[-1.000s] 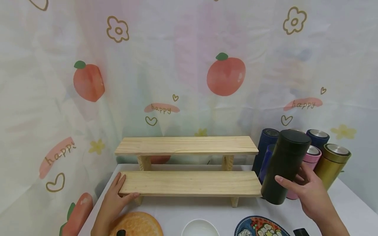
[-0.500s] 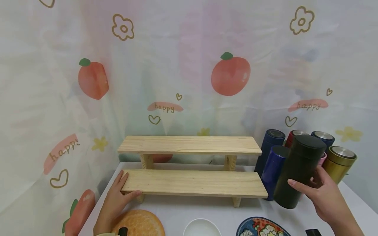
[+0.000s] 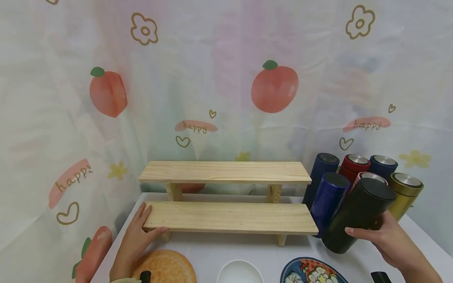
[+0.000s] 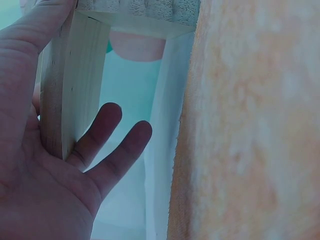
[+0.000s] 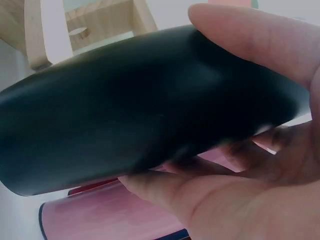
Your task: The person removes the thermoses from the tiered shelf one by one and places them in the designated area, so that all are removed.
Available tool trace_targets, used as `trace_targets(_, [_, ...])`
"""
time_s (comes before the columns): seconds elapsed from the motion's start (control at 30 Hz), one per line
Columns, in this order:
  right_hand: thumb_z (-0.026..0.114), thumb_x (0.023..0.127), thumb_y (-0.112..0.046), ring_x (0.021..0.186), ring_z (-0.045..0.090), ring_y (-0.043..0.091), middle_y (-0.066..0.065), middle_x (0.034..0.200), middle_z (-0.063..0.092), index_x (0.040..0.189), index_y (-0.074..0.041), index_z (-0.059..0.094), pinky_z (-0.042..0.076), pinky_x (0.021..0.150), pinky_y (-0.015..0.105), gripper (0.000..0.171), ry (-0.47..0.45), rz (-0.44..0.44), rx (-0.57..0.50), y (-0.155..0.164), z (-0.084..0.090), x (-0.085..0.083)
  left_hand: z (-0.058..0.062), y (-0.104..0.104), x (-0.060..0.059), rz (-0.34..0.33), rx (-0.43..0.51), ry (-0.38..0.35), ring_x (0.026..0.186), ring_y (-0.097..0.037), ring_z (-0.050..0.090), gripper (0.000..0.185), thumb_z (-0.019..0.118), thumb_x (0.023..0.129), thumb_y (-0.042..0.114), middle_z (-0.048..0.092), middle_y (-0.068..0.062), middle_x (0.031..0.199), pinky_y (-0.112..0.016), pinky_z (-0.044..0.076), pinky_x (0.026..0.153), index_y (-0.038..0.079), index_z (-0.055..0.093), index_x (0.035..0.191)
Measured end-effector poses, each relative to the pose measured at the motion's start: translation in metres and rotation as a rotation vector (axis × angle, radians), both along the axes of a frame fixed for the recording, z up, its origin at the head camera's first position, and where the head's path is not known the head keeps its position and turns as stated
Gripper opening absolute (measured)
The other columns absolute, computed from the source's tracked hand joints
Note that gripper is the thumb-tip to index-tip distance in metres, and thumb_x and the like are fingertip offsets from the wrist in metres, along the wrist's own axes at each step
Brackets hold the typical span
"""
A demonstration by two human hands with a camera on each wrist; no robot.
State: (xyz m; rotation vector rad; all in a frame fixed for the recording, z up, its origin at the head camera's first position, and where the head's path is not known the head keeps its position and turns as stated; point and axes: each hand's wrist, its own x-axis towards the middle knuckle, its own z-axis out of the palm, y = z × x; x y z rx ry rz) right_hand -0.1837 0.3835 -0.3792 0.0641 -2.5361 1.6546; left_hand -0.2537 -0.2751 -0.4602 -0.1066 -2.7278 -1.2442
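Observation:
My right hand (image 3: 394, 243) grips a dark vacuum flask (image 3: 359, 216), thumb on its near side and fingers round the other. The flask leans, its lid toward the upper right; whether its base touches the table I cannot tell. In the right wrist view the flask (image 5: 125, 100) fills the middle, with a pink flask (image 5: 110, 210) beneath. My left hand (image 3: 134, 239) holds the left end of the two-tier wooden shelf's lower board (image 3: 230, 216), thumb along its front edge. In the left wrist view two fingers of this hand (image 4: 45, 195) extend below the board.
Behind the dark flask stand several others: blue (image 3: 329, 200), navy (image 3: 320, 173), red (image 3: 354, 165), navy with a steel top (image 3: 383, 167) and gold (image 3: 407, 192). A round bread-like pad (image 3: 166, 267), a white dish (image 3: 240, 273) and a patterned plate (image 3: 311, 271) lie in front.
My right hand has carried the dark flask rightward, then lower, and tilted it further. The blue and red flasks behind have come into view. The left hand keeps its place on the board.

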Motion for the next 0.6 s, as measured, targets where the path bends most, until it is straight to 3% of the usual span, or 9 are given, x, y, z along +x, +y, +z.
trace_targets(0.1, [0.079, 0.095, -0.001, 0.12, 0.064, 0.02, 0.008, 0.149, 0.05, 0.169, -0.032, 0.009, 0.042, 0.097, 0.078, 0.106, -0.041, 0.013, 0.015, -0.0014, -0.0009, 0.0002, -0.0003, -0.0001, 0.0004, 0.003, -0.006, -0.005, 0.159, -0.052, 0.011, 0.112, 0.088, 0.088, 0.05, 0.01, -0.026, 0.176, -0.069, 0.019, 0.121, -0.006, 0.029, 0.166])
trace_targets(0.2, [0.079, 0.096, -0.003, 0.13, 0.051, 0.054, 0.042, 0.157, 0.028, 0.169, -0.013, 0.005, 0.046, 0.097, 0.077, 0.105, -0.076, 0.021, 0.047, -0.0023, -0.0012, -0.0016, -0.001, -0.001, 0.0, 0.002, -0.015, -0.006, 0.159, -0.053, 0.011, 0.112, 0.087, 0.089, 0.051, 0.01, -0.025, 0.176, -0.07, 0.02, 0.121, -0.005, 0.028, 0.166])
trace_targets(0.23, [0.079, 0.096, -0.003, 0.13, 0.044, 0.062, 0.045, 0.158, 0.025, 0.168, -0.008, 0.002, 0.046, 0.097, 0.077, 0.105, -0.09, 0.024, 0.046, -0.0033, -0.0013, -0.0016, -0.001, -0.0012, 0.0002, 0.001, -0.014, -0.007, 0.158, -0.053, 0.01, 0.112, 0.087, 0.089, 0.051, 0.009, -0.025, 0.176, -0.071, 0.02, 0.12, -0.004, 0.028, 0.166])
trace_targets(0.37, [0.079, 0.096, -0.005, 0.13, 0.043, 0.059, 0.045, 0.157, 0.024, 0.162, 0.006, -0.005, 0.051, 0.096, 0.073, 0.107, -0.139, 0.031, 0.062, -0.0038, -0.0046, -0.002, -0.0018, -0.0018, -0.0002, -0.007, -0.016, -0.002, 0.158, -0.053, 0.011, 0.111, 0.086, 0.09, 0.051, 0.009, -0.024, 0.177, -0.072, 0.021, 0.119, -0.003, 0.027, 0.167])
trace_targets(0.6, [0.077, 0.098, -0.008, 0.132, 0.037, 0.062, 0.045, 0.158, 0.018, 0.162, 0.007, -0.013, 0.048, 0.099, 0.074, 0.111, -0.202, 0.058, 0.062, -0.0057, -0.0077, -0.002, -0.0029, -0.0015, -0.0012, -0.009, -0.02, 0.006, 0.158, -0.053, 0.011, 0.11, 0.086, 0.09, 0.05, 0.009, -0.025, 0.176, -0.072, 0.021, 0.119, -0.004, 0.028, 0.167])
